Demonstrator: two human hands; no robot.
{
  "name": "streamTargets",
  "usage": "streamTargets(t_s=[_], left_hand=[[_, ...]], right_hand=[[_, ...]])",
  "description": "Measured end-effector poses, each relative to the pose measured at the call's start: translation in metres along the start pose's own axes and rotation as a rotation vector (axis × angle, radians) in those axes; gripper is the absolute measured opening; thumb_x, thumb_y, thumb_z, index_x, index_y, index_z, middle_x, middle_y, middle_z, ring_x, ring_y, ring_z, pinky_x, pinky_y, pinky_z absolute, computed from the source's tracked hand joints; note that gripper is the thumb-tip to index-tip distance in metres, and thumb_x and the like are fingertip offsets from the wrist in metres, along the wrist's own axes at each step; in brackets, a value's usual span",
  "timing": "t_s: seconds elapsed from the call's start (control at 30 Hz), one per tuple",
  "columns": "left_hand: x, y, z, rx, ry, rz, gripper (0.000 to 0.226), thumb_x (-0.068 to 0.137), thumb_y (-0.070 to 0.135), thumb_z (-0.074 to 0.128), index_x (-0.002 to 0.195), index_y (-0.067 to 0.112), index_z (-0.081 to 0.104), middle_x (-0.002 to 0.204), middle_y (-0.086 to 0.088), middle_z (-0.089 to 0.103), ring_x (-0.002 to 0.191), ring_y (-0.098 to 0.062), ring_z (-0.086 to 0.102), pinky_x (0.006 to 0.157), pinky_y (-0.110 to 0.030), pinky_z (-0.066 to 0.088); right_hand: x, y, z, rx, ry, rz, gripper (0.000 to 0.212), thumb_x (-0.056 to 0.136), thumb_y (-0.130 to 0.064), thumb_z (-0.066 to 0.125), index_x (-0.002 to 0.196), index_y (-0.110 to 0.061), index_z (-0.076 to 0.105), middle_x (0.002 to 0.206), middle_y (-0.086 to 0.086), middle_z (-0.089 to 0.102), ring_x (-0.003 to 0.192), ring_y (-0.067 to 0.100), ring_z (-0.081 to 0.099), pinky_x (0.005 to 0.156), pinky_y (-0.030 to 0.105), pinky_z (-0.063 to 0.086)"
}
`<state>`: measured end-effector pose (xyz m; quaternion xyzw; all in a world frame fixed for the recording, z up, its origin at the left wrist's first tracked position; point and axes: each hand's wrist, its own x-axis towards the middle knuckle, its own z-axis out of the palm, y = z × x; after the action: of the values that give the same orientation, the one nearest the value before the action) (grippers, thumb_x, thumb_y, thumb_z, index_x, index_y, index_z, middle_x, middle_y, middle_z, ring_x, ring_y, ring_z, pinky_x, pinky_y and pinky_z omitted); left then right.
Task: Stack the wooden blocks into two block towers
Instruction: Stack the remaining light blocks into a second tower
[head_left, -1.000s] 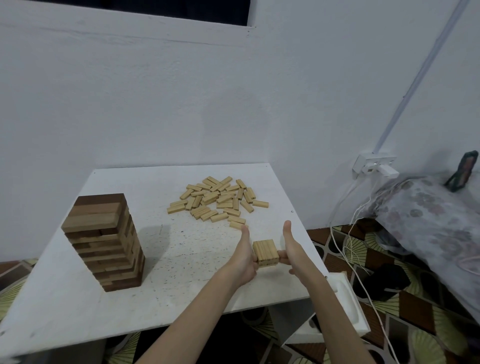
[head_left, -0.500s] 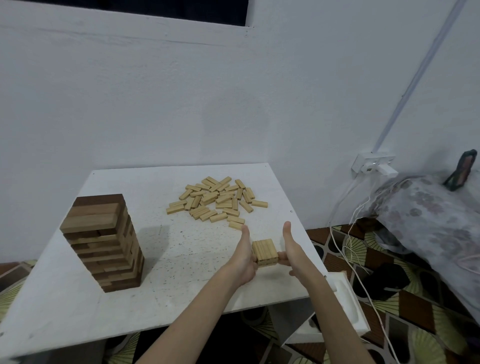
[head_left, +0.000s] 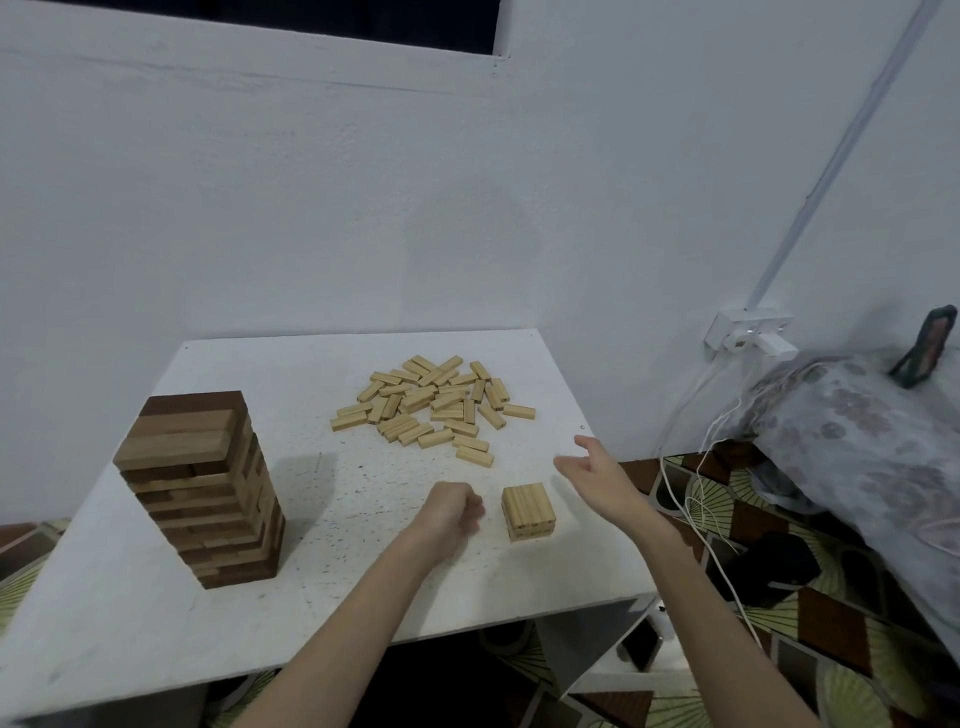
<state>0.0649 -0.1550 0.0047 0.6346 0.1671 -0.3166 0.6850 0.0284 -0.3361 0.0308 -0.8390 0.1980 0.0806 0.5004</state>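
Wooden blocks (head_left: 434, 402) lie in a loose pale heap near the far right corner of the white table (head_left: 156, 623), well apart from both hands. In the head view, the only view there is, a tall tower of darker blocks (head_left: 200, 488) stands near the left edge, many layers high, its upper layers slightly offset from the lower ones. Close to the right edge, toward the near side, sits a short pale stack (head_left: 528, 511), only a couple of layers high.

The left hand (head_left: 452, 517) hovers just beside that short stack with its fingers curled in and nothing in them. The right hand (head_left: 597, 478) is on the stack's other side, apart from it, fingers loosely spread and empty, pointing toward the heap.

By my judgement, one tower looks finished or nearly so, while the second is barely begun; most of the pale heap is yet to be stacked.

The table is a speckled white board pushed against a white wall (head_left: 363, 208). To the right a wall socket (head_left: 748, 330) feeds white cables (head_left: 691, 499) down over a patterned floor (head_left: 831, 623), beside a grey floral bundle of cloth (head_left: 872, 447).
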Motion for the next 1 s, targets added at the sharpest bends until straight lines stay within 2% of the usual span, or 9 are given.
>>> streamTargets(t_s=[0.07, 0.17, 0.3, 0.37, 0.43, 0.53, 0.67, 0.87, 1.0], left_hand=[[0.001, -0.001, 0.001, -0.167, -0.095, -0.06, 0.021, 0.099, 0.017, 0.037, 0.113, 0.002, 0.045, 0.104, -0.021, 0.055, 0.09, -0.028, 0.055, 0.076, -0.034, 0.043], [0.002, 0.003, 0.003, -0.231, -0.154, -0.102, 0.074, 0.1, 0.049, 0.027, 0.147, -0.004, 0.005, 0.147, -0.027, 0.03, 0.115, -0.033, 0.049, 0.103, -0.041, 0.033], [-0.001, 0.01, 0.011, -0.235, -0.148, -0.113, 0.09, 0.093, 0.066, 0.015, 0.148, -0.003, -0.001, 0.142, -0.025, 0.039, 0.074, -0.021, 0.046, 0.075, -0.034, 0.039], [-0.001, 0.009, 0.014, -0.207, -0.16, -0.115, 0.092, 0.092, 0.067, 0.012, 0.147, -0.005, -0.001, 0.143, -0.024, 0.038, 0.111, -0.027, 0.053, 0.099, -0.039, 0.036], [-0.002, 0.01, 0.016, -0.193, -0.166, -0.119, 0.093, 0.091, 0.067, 0.01, 0.147, -0.005, -0.003, 0.151, -0.024, 0.023, 0.142, -0.029, 0.019, 0.117, -0.042, 0.016], [-0.007, 0.013, 0.019, -0.218, -0.181, -0.126, 0.092, 0.091, 0.067, 0.008, 0.147, -0.005, -0.004, 0.152, -0.023, 0.016, 0.141, -0.029, 0.007, 0.116, -0.039, 0.012], [-0.02, 0.02, 0.028, -0.208, -0.21, -0.104, 0.086, 0.094, 0.062, 0.008, 0.147, -0.006, 0.003, 0.149, -0.024, 0.028, 0.14, -0.029, 0.023, 0.089, -0.025, 0.041], [-0.017, 0.019, 0.028, -0.2, -0.24, -0.11, 0.088, 0.093, 0.063, 0.008, 0.146, -0.008, 0.009, 0.144, -0.027, 0.035, 0.138, -0.032, 0.029, 0.113, -0.036, 0.022], [-0.023, 0.018, 0.029, -0.149, -0.227, -0.139, 0.091, 0.092, 0.066, 0.008, 0.146, -0.006, 0.003, 0.151, -0.021, 0.012, 0.132, -0.028, 0.041, 0.112, -0.034, 0.024]], right_hand=[[0.004, -0.002, 0.003, 0.064, 0.004, 0.108, 0.068, 0.097, -0.056, 0.03, 0.149, -0.012, 0.023, 0.138, 0.016, 0.049, 0.126, 0.029, 0.048, 0.109, 0.044, 0.036], [0.006, -0.004, 0.009, 0.153, -0.041, 0.205, 0.083, 0.09, -0.069, 0.016, 0.15, -0.012, 0.021, 0.137, 0.018, 0.05, 0.121, 0.03, 0.052, 0.104, 0.045, 0.039], [0.009, -0.004, 0.016, 0.163, -0.046, 0.26, 0.089, 0.087, -0.073, 0.013, 0.15, -0.011, 0.02, 0.14, 0.019, 0.047, 0.125, 0.032, 0.05, 0.106, 0.048, 0.035], [0.01, -0.006, 0.016, 0.16, -0.045, 0.263, 0.089, 0.087, -0.073, 0.012, 0.15, -0.011, 0.021, 0.139, 0.019, 0.048, 0.125, 0.032, 0.05, 0.105, 0.048, 0.035], [0.01, -0.007, 0.016, 0.162, -0.052, 0.269, 0.089, 0.088, -0.073, 0.011, 0.151, -0.011, 0.02, 0.14, 0.019, 0.048, 0.125, 0.032, 0.049, 0.105, 0.048, 0.034], [0.011, -0.008, 0.017, 0.159, -0.074, 0.274, 0.088, 0.088, -0.072, 0.011, 0.151, -0.012, 0.019, 0.142, 0.019, 0.045, 0.128, 0.032, 0.047, 0.107, 0.049, 0.032], [0.01, -0.008, 0.02, 0.146, -0.078, 0.277, 0.088, 0.087, -0.073, 0.009, 0.151, -0.014, 0.02, 0.14, 0.018, 0.048, 0.128, 0.031, 0.047, 0.108, 0.049, 0.031], [0.008, -0.011, 0.022, 0.135, -0.093, 0.258, 0.084, 0.089, -0.07, 0.007, 0.152, -0.015, 0.016, 0.14, 0.017, 0.049, 0.13, 0.031, 0.046, 0.109, 0.049, 0.03], [0.009, -0.007, 0.021, 0.129, -0.066, 0.291, 0.09, 0.087, -0.074, 0.009, 0.151, -0.012, 0.018, 0.143, 0.018, 0.044, 0.129, 0.032, 0.046, 0.108, 0.05, 0.03]])
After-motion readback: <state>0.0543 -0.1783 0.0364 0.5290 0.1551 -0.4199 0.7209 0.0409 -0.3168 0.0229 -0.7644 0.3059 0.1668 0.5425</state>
